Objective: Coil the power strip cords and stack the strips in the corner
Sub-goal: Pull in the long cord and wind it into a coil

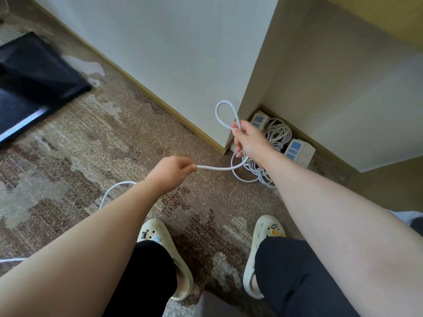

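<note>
Right hand (pixel 249 143) fingers (pixel 238 131) curled round the white cord (pixel 219 167), grasping the base of a small loop (pixel 225 114) that stands up above the fist; held so, likely to gather each new turn into one bundle. Left hand (pixel 171 172) fingers pinch the same cord a short way along, drawing a slack span between the two hands to feed the next loop. Behind the left wrist the cord drops to the carpet (pixel 114 138) and trails off leftward. Just beyond the right hand, in the wall corner, lie two power strips (pixel 299 152) with a heap of white cord (pixel 277 133); whether that heap is properly coiled is hard to tell.
</note>
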Motion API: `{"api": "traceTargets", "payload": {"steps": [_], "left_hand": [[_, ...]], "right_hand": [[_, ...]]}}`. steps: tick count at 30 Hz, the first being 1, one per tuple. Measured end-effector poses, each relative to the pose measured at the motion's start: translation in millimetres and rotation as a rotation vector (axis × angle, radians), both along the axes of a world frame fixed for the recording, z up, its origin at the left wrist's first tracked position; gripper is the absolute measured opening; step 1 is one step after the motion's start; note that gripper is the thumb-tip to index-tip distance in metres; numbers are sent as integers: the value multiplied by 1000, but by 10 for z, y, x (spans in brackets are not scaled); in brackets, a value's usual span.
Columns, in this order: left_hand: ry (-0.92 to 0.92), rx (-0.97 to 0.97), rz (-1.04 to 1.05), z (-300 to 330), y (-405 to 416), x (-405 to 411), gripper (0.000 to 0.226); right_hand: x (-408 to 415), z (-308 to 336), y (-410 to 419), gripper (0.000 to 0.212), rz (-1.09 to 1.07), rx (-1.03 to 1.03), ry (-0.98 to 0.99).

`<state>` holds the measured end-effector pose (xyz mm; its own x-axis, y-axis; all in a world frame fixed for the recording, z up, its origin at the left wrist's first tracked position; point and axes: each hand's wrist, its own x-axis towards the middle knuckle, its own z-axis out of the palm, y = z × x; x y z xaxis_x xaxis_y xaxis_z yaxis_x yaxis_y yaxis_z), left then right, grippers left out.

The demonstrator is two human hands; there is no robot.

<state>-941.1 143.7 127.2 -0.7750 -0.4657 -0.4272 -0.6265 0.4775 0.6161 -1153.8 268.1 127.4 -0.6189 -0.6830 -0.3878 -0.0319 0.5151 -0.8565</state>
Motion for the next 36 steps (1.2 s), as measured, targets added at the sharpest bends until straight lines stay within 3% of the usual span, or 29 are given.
{"api": "traceTargets", "payload": {"steps": [5, 17, 22, 25, 28, 30, 32, 36], "left_hand": [[-161, 33, -153, -119, 69, 127, 23], [-108, 111, 30, -122, -506, 868, 22], [-283, -45, 77, -120, -690, 1220, 20], [-328, -177, -40, -2, -553, 917, 21], [-212, -359, -287, 193, -116, 298, 22], [-85, -428, -337, 308, 166, -44, 24], [-16, -404, -312, 346, 257, -188, 23], [-161, -140, -205, 206, -39, 76, 20]], "right_hand": [[-4, -38, -15, 13, -84, -70, -78], [-165, 25, -57, 15, -149, -164, -39], [-174, 3, -72, 15, -108, -144, 13], [-61, -1, -166, 16, -21, -148, 52], [43, 32, -250, 16, 57, -136, 88], [76, 61, -258, 16, 99, -127, 148], [60, 81, -220, 17, 94, -111, 205], [-91, 91, -91, 22, 23, -59, 285]]}}
